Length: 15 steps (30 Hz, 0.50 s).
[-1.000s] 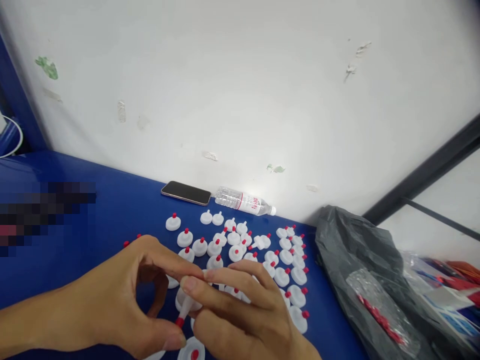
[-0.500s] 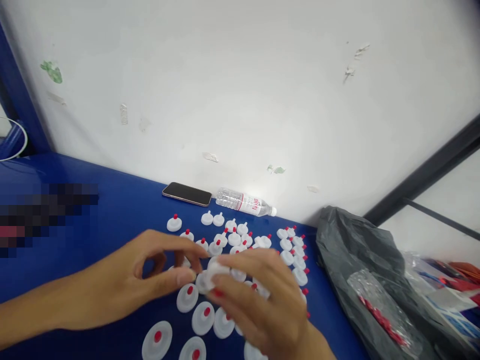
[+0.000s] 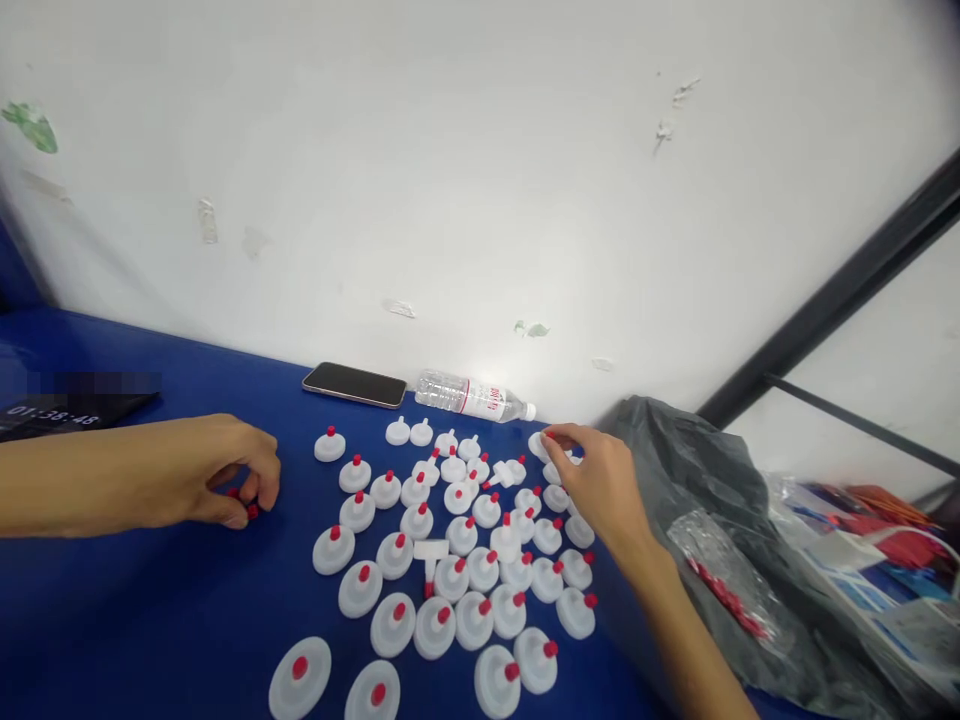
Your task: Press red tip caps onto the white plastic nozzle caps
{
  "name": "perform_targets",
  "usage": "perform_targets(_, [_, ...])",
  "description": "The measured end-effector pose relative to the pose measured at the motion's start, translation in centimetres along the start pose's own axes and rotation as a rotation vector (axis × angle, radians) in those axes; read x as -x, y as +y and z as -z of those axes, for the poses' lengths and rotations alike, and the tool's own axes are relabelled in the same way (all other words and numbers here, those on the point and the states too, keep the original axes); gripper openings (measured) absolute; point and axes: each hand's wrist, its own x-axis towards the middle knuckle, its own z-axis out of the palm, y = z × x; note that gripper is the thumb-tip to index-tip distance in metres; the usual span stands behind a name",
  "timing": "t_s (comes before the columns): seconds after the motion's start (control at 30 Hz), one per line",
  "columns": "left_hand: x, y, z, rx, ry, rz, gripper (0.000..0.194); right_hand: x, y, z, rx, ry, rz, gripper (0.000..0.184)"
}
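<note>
Well along, by the look of it, on the blue tabletop [image 3: 172,620]: white nozzle caps [image 3: 394,625] spread all across, nearly every one topped in red. Bulking up along the right, a dark plastic bag [image 3: 697,480]. Over to the right hand [image 3: 600,468], thumb and finger seemingly pinched on a red-topped cap [image 3: 537,446] at the far right corner, hiding part of its neighbours. Left hand [image 3: 236,462] curled low, apart from the spread; can't tell whether gripping or just touching. Hemming in the back, a phone [image 3: 354,385] and a water bottle [image 3: 476,397] on its side; on the bag, a clear packet [image 3: 727,600] of red pieces. Tight packing too, with a tipped-over cap [image 3: 431,551] mid-spread. Left without red: four bare-nozzled caps [image 3: 398,433] at the back. Smallest of all, red tips [image 3: 253,511] at the left fingertips.
</note>
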Motion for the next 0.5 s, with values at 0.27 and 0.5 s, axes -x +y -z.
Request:
perform_targets(0.27, [-0.6, 0.1, 0.0, -0.056, 0.104, -0.200, 0.025, 0.3, 1.1, -1.1, 0.011, -0.172, -0.040, 0.021])
perform_targets(0.5, [-0.6, 2.3, -1.6, -0.124, 0.582, -0.258, 0.039, 0.4, 0.8, -1.4, 0.002, -0.133, -0.015, 0.037])
